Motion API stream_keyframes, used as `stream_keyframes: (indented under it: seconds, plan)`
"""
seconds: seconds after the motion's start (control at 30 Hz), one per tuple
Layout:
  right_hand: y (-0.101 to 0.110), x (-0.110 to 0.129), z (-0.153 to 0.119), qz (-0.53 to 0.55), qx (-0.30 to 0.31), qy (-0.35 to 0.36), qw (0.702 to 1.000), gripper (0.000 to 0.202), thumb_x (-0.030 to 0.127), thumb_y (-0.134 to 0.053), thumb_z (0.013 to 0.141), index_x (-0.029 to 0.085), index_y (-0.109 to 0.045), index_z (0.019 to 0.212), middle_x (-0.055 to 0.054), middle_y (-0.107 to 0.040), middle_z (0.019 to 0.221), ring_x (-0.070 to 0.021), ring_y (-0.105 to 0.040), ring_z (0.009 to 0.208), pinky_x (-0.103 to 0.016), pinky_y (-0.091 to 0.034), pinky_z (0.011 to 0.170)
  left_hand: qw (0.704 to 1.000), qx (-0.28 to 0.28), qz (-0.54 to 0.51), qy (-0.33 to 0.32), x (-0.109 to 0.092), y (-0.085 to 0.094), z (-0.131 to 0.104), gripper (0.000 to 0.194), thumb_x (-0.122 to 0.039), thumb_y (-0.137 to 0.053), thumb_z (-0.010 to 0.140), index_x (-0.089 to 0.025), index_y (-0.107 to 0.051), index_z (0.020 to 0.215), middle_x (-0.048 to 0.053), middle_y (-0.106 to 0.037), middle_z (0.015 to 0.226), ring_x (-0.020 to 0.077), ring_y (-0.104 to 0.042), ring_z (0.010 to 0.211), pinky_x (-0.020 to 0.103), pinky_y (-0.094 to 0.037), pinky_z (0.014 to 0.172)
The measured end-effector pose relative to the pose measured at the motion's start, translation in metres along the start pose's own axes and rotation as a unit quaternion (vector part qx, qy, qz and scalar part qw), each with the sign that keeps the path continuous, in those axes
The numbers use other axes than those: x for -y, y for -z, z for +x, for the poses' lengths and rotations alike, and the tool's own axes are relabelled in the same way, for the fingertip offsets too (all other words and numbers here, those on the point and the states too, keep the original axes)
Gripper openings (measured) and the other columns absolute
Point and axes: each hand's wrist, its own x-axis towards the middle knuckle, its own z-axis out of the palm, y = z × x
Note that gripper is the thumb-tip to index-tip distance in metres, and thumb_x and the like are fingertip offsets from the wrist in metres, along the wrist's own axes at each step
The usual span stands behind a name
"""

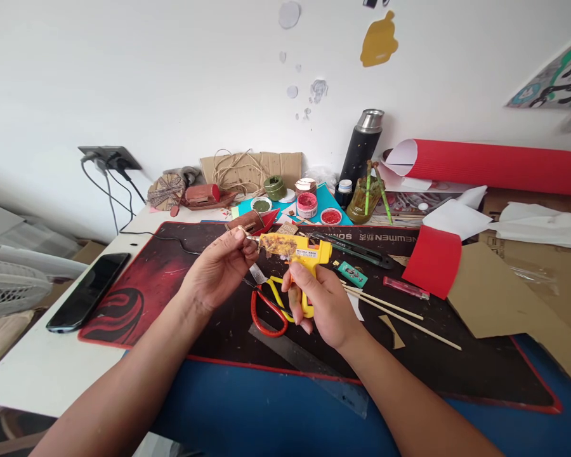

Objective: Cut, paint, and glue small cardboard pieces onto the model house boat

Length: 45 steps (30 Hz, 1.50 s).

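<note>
My right hand [321,298] is wrapped round the handle of a yellow glue gun [295,247], whose nozzle points left. The gun's body is stained brown. My left hand [221,266] is pinched at the nozzle tip; a small piece between its fingertips is too small to make out. Below the gun, scissors with red and yellow handles [269,320] lie on the black and red mat [147,298]. Behind my hands rests a brown and red model piece [250,221], partly hidden.
Paint jars [307,204] and a black thermos [361,149] stand at the back. Wooden sticks [409,317], a clear ruler [309,365] and cardboard [490,298] lie to the right. A phone [88,292] lies at the left, near a cable.
</note>
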Motion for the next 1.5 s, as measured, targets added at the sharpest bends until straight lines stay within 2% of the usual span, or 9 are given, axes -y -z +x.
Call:
stream_keyframes:
  seconds: [0.43, 0.67, 0.9, 1.13, 1.5]
  plan:
    - [-0.0007, 0.0020, 0.0003, -0.001, -0.006, -0.002, 1.000, 0.059, 0.078, -0.069, 0.087, 0.020, -0.062, 0.080, 0.005, -0.055, 0.044, -0.0084, -0.041, 0.034, -0.018, -0.032, 0.033, 1.000, 0.001, 0.012, 0.002, 0.0003, 0.0010, 0.0008, 0.028, -0.022, -0.098, 0.074, -0.013, -0.072, 0.080, -0.001, -0.061, 0.072, 0.0100, -0.056, 0.069, 0.021, -0.052, 0.068]
    - [-0.0004, 0.0018, 0.0009, -0.001, -0.006, -0.002, 1.000, 0.059, 0.078, -0.069, 0.087, 0.020, -0.062, 0.080, 0.005, -0.055, 0.045, -0.0084, -0.041, 0.034, -0.018, -0.032, 0.033, 1.000, -0.003, 0.018, -0.001, 0.0005, 0.0006, 0.0006, 0.032, -0.023, -0.099, 0.072, -0.013, -0.069, 0.073, -0.001, -0.060, 0.072, 0.0094, -0.054, 0.069, 0.020, -0.051, 0.067]
    - [-0.0006, 0.0017, 0.0001, 0.002, -0.007, -0.002, 1.000, 0.059, 0.078, -0.070, 0.087, 0.020, -0.062, 0.080, 0.005, -0.055, 0.044, -0.0080, -0.041, 0.034, -0.018, -0.032, 0.033, 1.000, 0.004, 0.023, 0.002, 0.0006, 0.0014, 0.0010, 0.027, -0.025, -0.097, 0.074, -0.014, -0.073, 0.081, 0.000, -0.058, 0.074, 0.0111, -0.053, 0.070, 0.022, -0.051, 0.067]
    - [-0.0007, 0.0029, 0.0011, -0.003, -0.011, -0.004, 1.000, 0.059, 0.079, -0.069, 0.087, 0.020, -0.062, 0.080, 0.005, -0.055, 0.044, -0.0081, -0.040, 0.033, -0.018, -0.031, 0.033, 1.000, 0.002, 0.022, 0.006, -0.0005, 0.0003, 0.0005, 0.032, -0.024, -0.098, 0.074, -0.015, -0.067, 0.072, -0.001, -0.056, 0.072, 0.0101, -0.051, 0.069, 0.021, -0.050, 0.066]
    - [-0.0010, 0.0031, 0.0015, 0.002, -0.009, -0.005, 1.000, 0.060, 0.079, -0.070, 0.085, 0.020, -0.062, 0.080, 0.005, -0.055, 0.044, -0.0082, -0.041, 0.034, -0.018, -0.031, 0.033, 0.999, 0.005, 0.035, -0.001, -0.0015, -0.0028, -0.0007, 0.035, -0.027, -0.100, 0.071, -0.015, -0.066, 0.070, -0.001, -0.054, 0.072, 0.0109, -0.049, 0.069, 0.022, -0.048, 0.064]
